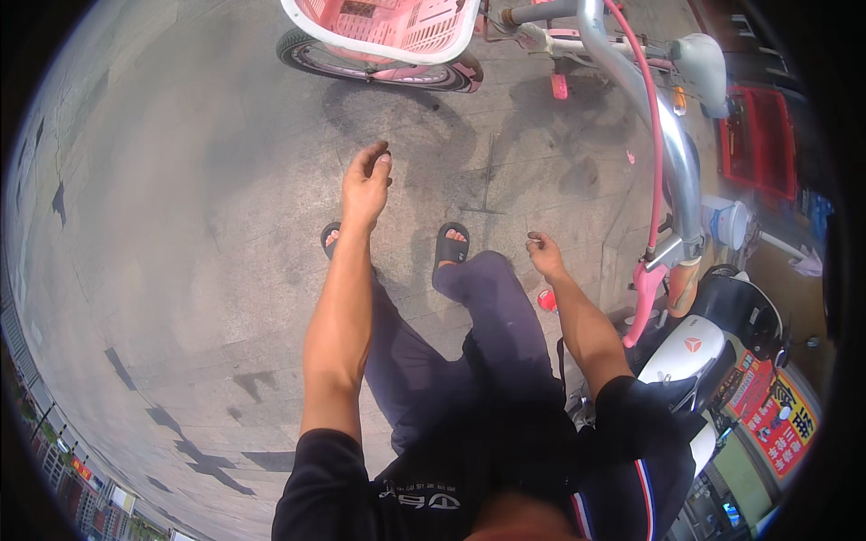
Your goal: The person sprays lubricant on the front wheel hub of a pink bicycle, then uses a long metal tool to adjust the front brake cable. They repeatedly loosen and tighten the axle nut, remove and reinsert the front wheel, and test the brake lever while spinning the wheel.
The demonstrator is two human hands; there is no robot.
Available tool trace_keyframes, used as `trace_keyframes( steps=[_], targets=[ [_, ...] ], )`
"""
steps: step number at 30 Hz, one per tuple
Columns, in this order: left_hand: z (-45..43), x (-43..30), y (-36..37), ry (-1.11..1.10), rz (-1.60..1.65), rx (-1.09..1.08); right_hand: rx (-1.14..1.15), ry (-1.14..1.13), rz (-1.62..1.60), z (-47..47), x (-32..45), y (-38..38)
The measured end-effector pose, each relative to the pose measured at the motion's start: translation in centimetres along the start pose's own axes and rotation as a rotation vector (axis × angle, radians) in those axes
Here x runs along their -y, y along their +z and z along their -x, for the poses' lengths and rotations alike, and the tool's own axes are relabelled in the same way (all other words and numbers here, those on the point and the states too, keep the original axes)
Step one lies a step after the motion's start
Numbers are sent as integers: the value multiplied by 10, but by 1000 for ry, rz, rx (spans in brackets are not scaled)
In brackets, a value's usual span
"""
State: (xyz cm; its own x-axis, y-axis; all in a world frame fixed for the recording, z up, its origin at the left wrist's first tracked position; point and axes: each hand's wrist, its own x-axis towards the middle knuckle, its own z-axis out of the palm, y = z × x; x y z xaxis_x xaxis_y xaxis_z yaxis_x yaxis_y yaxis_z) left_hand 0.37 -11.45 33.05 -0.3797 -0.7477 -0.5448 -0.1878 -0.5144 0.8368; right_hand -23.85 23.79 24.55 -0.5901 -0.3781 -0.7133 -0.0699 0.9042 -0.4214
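Observation:
My left hand point(369, 181) hangs over the paving with its fingers loosely bent, and nothing shows in it. Lower and to the right, my right hand point(545, 257) is half curled, also with no object visible. Dark smudges mark the fingertips of both. Ahead stands a bicycle with a pink plastic basket point(399, 27) above its front wheel point(379, 71). Its silver handlebar point(666, 145) curves down the right side, ending in a brown grip point(683, 289) and a pink brake lever point(643, 297). Neither hand touches the bicycle. Between hands and bicycle lies what looks like a T-handle wrench point(488, 176).
A small red object point(547, 301) lies beyond my right forearm. To the right are a white and black scooter point(683, 348), a white bucket point(725, 223) and a red box or crate point(758, 142). A red sign point(771, 412) bearing writing is at lower right. Stone paving point(203, 237) extends left.

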Motion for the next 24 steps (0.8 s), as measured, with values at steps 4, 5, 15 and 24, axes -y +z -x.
trace_keyframes(
  steps=[4, 5, 15, 24],
  targets=[
    [-102, 9, 13, 387, -77, -12, -57, -100, 52, -55, -31, 36],
    [-124, 15, 15, 450, -88, -34, -37, -76, 107, -77, -49, 51],
    [-224, 25, 15, 944, 13, -199, -174, -225, 711, -263, -174, 176],
    [-207, 25, 7, 879, 63, 40, -288, -489, 466, -249, -127, 175]
  ],
)
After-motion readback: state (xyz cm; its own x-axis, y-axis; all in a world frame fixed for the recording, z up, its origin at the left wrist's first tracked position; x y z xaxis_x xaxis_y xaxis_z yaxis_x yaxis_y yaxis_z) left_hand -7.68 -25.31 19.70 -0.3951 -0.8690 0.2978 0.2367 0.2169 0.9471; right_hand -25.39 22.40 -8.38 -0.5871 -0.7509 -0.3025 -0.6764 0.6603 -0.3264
